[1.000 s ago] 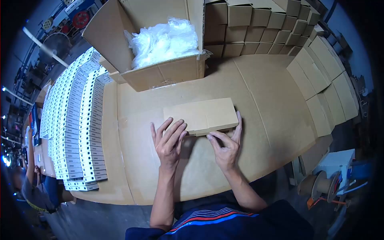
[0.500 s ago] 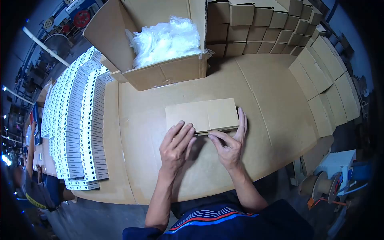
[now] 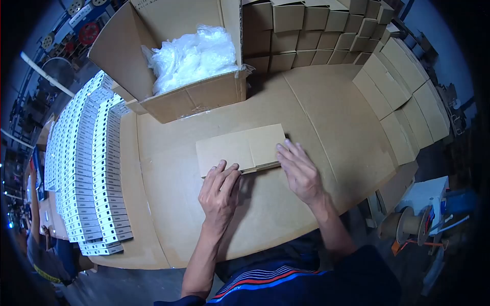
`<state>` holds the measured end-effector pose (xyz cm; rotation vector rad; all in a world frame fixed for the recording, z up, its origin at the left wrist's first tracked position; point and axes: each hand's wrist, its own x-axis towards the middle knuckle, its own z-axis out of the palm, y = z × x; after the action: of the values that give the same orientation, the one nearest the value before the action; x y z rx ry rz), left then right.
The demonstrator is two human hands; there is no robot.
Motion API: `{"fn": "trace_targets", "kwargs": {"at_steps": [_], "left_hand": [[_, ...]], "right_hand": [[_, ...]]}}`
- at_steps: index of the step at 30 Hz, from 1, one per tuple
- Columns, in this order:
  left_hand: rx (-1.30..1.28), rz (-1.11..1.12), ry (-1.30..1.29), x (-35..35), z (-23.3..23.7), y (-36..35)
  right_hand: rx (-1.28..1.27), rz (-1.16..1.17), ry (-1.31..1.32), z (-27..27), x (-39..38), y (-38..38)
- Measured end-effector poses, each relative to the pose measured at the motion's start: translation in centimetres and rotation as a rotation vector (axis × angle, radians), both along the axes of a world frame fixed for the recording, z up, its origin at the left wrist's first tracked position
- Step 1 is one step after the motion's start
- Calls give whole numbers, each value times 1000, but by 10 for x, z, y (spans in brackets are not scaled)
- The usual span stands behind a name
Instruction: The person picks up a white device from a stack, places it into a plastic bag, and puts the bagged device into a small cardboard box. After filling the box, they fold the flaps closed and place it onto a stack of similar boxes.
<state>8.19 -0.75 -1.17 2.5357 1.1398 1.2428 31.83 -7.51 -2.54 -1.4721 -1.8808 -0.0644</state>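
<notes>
A flat brown cardboard box (image 3: 232, 148) lies closed on the cardboard-covered table in front of me, slightly tilted in view. My left hand (image 3: 219, 194) grips the box's front edge towards its left end, fingers bent onto the top; its thumb is mostly hidden. Just off the front right corner is my right hand (image 3: 301, 173), open and holding nothing, with its fingers stretched out close to the box's right end. What the box contains cannot be seen.
A large open carton (image 3: 199, 104) with clear plastic bags (image 3: 194, 58) stands behind. White boxes (image 3: 107, 178) are stacked at left. Brown boxes (image 3: 286, 43) line the back, and more brown boxes (image 3: 403, 102) the right. A person (image 3: 46, 250) is at far left.
My right hand has come away from the box's front edge and right end, its fingers straightening. The left hand stays at the front edge. The whole view has shifted slightly.
</notes>
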Motion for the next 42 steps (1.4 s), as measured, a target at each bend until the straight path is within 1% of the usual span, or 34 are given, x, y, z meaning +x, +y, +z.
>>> {"fn": "trace_targets", "kwargs": {"at_steps": [2, 4, 5, 6, 9, 10, 13, 14, 17, 18, 21, 22, 25, 28, 31, 34, 36, 37, 38, 39, 41, 42], "left_hand": [[-8, 12, 20, 1, 1, -2], [8, 33, 34, 3, 2, -2], [-28, 27, 14, 3, 1, -2], [-69, 23, -2, 2, 0, -4], [-177, 21, -86, 5, 0, -8], [-207, 16, -114, 6, 0, -7], [-161, 5, -82, 6, -6, -7], [-177, 13, -101, 5, -13, -6], [-138, 150, -149, 8, -10, -8], [-178, 141, -148, 8, -12, -7], [-206, 197, -214, 13, -7, -10], [-218, 209, -179, 13, -9, -10], [-245, 199, -213, 15, -8, -11], [-281, 139, -254, 12, -6, -8], [-310, 136, -272, 15, 0, -8], [-282, 133, -276, 15, -6, -6], [-249, 180, -229, 14, -12, -7], [-229, 203, -206, 14, -14, -5], [-192, 170, -225, 10, -16, -1], [-195, 98, -102, 4, -5, 3], [-195, -48, 146, -10, 26, 21], [-115, -108, 231, -16, 28, 36]], "right_hand": [[-33, 35, -112, -2, 1, -3], [-48, 46, -218, 7, 6, -3], [-53, 52, -270, 11, 7, -2], [-108, 55, -148, 13, 2, -4], [-59, 92, -31, 13, -19, 7], [-13, 40, 42, 9, -30, 9], [67, -7, 206, -9, -43, 17], [84, -27, 304, -11, -47, 19], [72, -93, 352, -9, -57, 18], [54, -95, 328, -10, -57, 16], [41, -222, 348, -3, -67, 13], [30, -233, 368, -5, -68, 13], [0, -301, 403, 4, -75, 14], [12, -293, 415, 2, -76, 16], [11, -284, 421, 5, -78, 18], [16, -285, 406, 3, -78, 19], [16, -318, 394, 2, -82, 20], [3, -313, 317, 4, -81, 20], [-13, -310, 241, 7, -80, 17], [-27, -306, 164, 11, -78, 14], [-41, -179, 28, 21, -63, 18], [-44, -107, -51, 22, -50, 21]]}}
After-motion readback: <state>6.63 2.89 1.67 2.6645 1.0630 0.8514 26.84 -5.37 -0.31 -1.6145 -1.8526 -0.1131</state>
